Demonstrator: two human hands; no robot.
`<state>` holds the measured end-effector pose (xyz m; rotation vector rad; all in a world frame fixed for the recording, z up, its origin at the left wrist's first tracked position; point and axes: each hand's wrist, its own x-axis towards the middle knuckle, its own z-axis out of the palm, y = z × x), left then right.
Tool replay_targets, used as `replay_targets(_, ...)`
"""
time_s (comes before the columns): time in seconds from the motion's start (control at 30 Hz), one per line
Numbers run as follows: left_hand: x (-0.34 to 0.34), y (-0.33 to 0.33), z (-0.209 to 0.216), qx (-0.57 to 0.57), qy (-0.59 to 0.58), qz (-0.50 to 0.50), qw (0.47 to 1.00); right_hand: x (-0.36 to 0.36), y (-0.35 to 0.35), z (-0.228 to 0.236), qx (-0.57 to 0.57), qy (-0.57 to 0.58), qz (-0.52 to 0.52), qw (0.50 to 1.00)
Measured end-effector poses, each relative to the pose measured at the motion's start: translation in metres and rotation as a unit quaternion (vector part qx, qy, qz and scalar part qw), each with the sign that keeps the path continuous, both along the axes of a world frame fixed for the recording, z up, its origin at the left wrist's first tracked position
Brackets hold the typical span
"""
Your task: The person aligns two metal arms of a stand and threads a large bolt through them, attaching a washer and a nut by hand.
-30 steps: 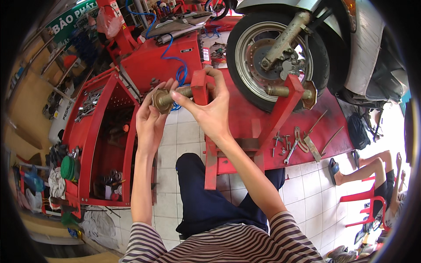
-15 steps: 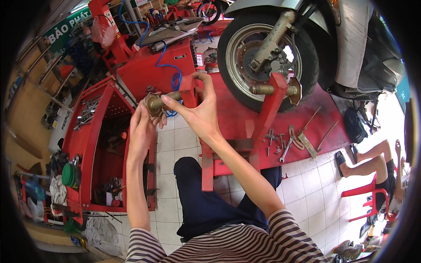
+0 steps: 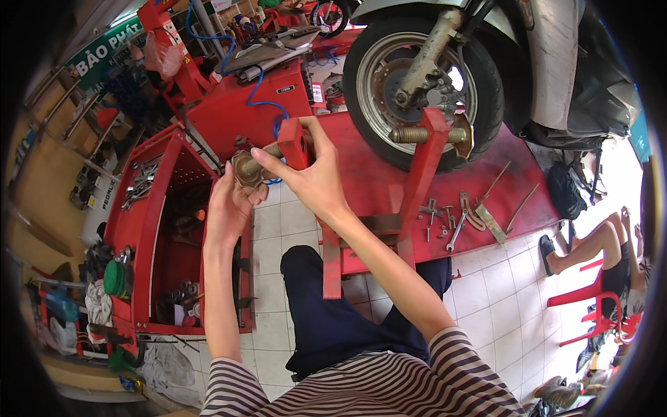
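A brass-coloured clamp screw with a flared, lobed end runs through the top of the left red upright. Cupped around its flared end is my left hand, the fingers curled against the metal from the outer side and below. My right hand wraps the top of the upright, fingers behind it, and its thumb presses along the screw near the flared end. A matching clamp screw passes through the right red upright, with neither hand on it.
A scooter's front wheel stands beyond the uprights on a red platform. Loose bolts and a wrench lie at its right. On my left is a red tool cart. A person sits on a red chair at right.
My left hand has shifted its fingers around the screw's flared end, which looks turned. My right thumb stays on the screw. The view has moved slightly.
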<state>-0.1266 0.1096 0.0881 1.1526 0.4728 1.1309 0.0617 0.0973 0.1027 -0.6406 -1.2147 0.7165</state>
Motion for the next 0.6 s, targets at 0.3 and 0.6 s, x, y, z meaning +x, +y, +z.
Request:
replay_targets(0.3,0.000,-0.004,0.003,0.006,0.014,0.045,0.999,0.001,0.000,-0.002,0.008,0.008,0.018,1.000)
replay_targets(0.6,-0.006,0.004,0.042,0.112,0.133,0.057,0.983,0.003,-0.005,0.000,-0.006,0.000,0.015,1.000)
